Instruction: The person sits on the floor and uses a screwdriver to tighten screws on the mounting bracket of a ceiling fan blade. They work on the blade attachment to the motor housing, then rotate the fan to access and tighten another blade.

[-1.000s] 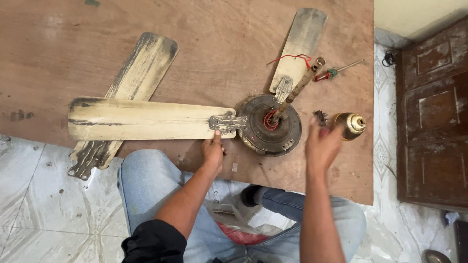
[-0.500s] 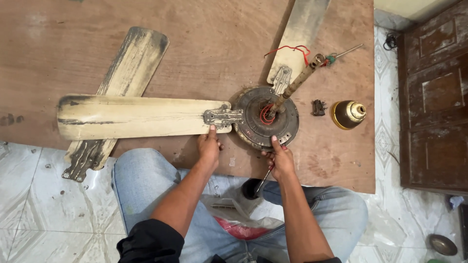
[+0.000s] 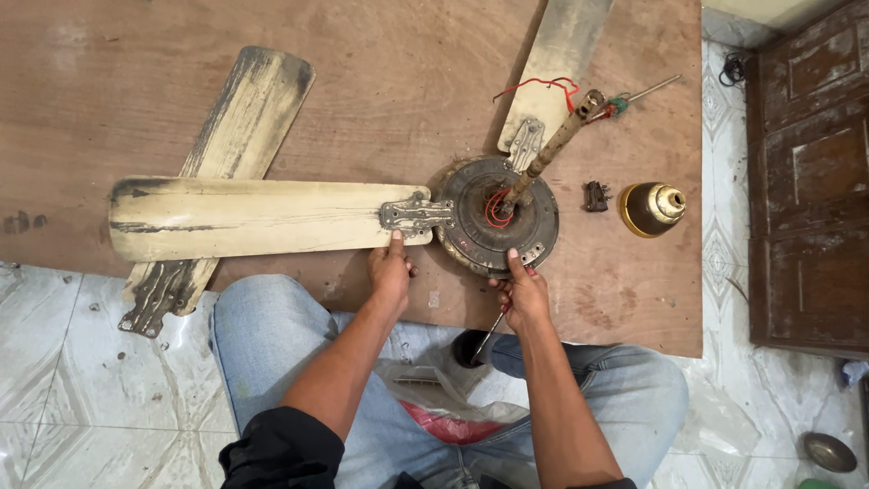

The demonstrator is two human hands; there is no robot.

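- Head view, nearest first: person sits on a tiled floor, knees in blue jeans, a crumpled plastic bag between the legs.
- Right hand is closed around a screwdriver: thumb pressed forward on the handle, shaft pointing back toward the lap. The tip is not on the fan.
- Left hand rests half open, fingertips pressing the near edge of the blade bracket; it grips nothing, only steadies.
- Ceiling fan motor lies flat on a brown board, at its near edge, just ahead of both hands. Downrod angles up and away from the hub, red wires at its top.
- One cream blade is attached on the left by that bracket; a second, loose blade lies under it. A third runs away at the top.
- Right of the motor: a small dark part and a brass-coloured canopy cup, both apart from it.
- Judgement: for bracket screws, turn the driver round, seat the tip square before applying torque, and keep the left hand pinning the bracket so the motor doesn't spin on the board.
- Screw heads are too small to read here; probably grimy, so press hard to avoid cam-out.
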